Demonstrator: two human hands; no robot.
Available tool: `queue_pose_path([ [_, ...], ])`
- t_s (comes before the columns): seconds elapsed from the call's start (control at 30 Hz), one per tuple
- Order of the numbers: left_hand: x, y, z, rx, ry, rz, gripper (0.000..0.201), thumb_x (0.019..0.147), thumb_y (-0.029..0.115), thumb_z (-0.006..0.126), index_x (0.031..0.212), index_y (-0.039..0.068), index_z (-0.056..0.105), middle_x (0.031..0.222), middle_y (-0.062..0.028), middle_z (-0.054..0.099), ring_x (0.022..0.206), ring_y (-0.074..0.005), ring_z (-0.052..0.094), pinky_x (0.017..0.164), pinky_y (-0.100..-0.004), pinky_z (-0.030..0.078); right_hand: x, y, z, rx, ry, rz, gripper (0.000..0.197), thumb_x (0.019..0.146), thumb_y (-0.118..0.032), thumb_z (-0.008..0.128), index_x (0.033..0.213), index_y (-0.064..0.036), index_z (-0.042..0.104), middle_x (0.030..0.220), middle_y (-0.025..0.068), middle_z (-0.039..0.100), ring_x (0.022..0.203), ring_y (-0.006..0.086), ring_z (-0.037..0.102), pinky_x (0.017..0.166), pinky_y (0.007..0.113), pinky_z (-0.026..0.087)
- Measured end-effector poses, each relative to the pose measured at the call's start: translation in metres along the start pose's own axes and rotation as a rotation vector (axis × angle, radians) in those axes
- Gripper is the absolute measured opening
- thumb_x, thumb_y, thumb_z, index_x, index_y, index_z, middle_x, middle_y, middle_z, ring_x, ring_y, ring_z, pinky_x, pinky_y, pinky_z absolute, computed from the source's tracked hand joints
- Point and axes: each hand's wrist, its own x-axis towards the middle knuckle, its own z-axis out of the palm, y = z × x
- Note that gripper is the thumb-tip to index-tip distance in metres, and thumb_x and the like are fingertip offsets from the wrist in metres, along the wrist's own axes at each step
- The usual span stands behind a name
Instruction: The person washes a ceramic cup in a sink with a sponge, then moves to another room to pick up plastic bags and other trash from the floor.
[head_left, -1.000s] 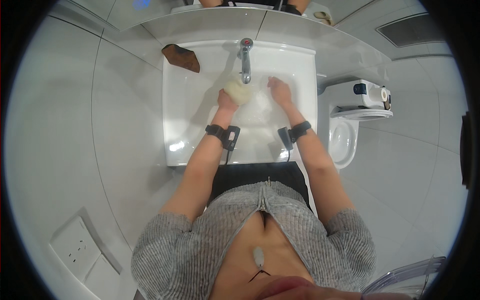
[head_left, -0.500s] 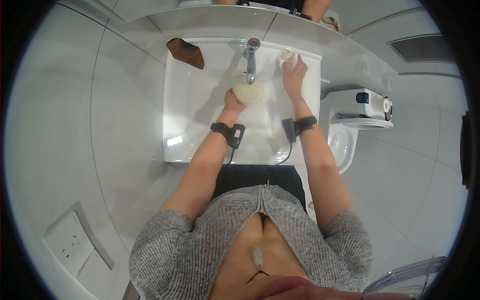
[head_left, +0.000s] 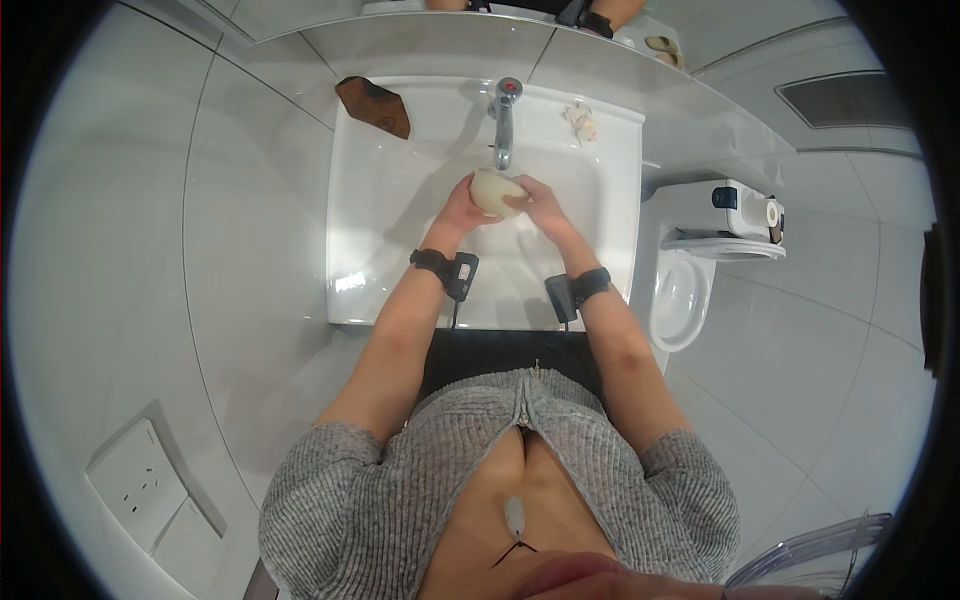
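Both hands meet over the middle of the white basin (head_left: 390, 240), just below the spout of the chrome tap (head_left: 503, 125). Left hand (head_left: 462, 208) cups a pale, rounded cream lump (head_left: 496, 190), maybe soap or a sponge, cannot tell which; fingers curled around its left side. Right hand (head_left: 535, 205) wraps the lump's right side, fingers bent and closed onto it, so the lump is pinched between the two hands, close under the spout. Black wrist bands (head_left: 445, 268) sit on both forearms. Open basin room lies left and near of the hands; to the right the basin wall is close. A brown wedge-shaped thing (head_left: 373, 105) rests on the far-left rim, well apart from the hands, and a small crumpled pale bit (head_left: 580, 120) sits on the far rim right of the tap. A toilet (head_left: 685, 295) stands just beside the basin's right edge, wall tiles on the left. Compared with half a second ago: the right hand was up at the far rim right of the tap, now it has come back onto the lump; the left hand held the lump alone then.
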Motion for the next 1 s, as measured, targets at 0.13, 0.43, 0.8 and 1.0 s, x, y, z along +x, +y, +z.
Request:
queue_pose_path([
  [0.13, -0.016, 0.010, 0.020, 0.086, 0.066, -0.123, 0.039, 0.089, 0.040, 0.038, 0.116, 0.013, 0.046, 0.115, -0.0070, 0.050, 0.106, -0.0293, 0.048, 0.089, -0.0472, 0.040, -0.010, -0.015, 0.012, -0.869, 0.120, -0.538, 0.033, 0.062, -0.009, 0.068, 0.094, -0.0056, 0.060, 0.098, 0.0104, 0.057, 0.100, 0.0293, 0.048, 0.096, 0.037, 0.032],
  [0.43, 0.004, -0.014, 0.007, -0.022, -0.069, -0.023, 0.040, 0.088, 0.019, 0.039, 0.123, 0.001, 0.033, 0.121, -0.0152, 0.042, 0.106, -0.0301, 0.048, 0.088, -0.0484, 0.044, -0.015, -0.030, 0.003, -0.694, 0.266, -0.587, 0.016, 0.066, -0.008, 0.066, 0.081, -0.0092, 0.064, 0.092, 0.0054, 0.056, 0.092, 0.0252, 0.050, 0.087, 0.036, 0.038],
  [0.8, 0.001, -0.002, 0.008, 0.759, 0.208, 0.715, 0.064, 0.068, -0.005, 0.044, 0.128, 0.014, 0.034, 0.116, -0.0111, 0.047, 0.106, -0.0279, 0.048, 0.084, -0.0365, 0.043, 0.015, 0.010, 0.010, -0.331, 0.262, 0.105, 0.040, 0.080, -0.034, 0.057, 0.102, -0.0013, 0.051, 0.060, 0.0075, 0.058, 0.048, 0.0168, 0.056, 0.046, 0.027, 0.046],
  [1.0, -0.015, -0.033, 0.038, 1.198, 0.704, 1.040, 0.073, 0.062, -0.004, 0.053, 0.130, 0.012, 0.032, 0.118, -0.0151, 0.048, 0.105, -0.0342, 0.046, 0.090, -0.0374, 0.038, 0.053, 0.062, 0.042, 0.861, 0.040, 0.443, 0.017, 0.086, -0.013, 0.049, 0.100, -0.0042, 0.053, 0.085, 0.0039, 0.059, 0.064, 0.0146, 0.056, 0.054, 0.024, 0.049],
])
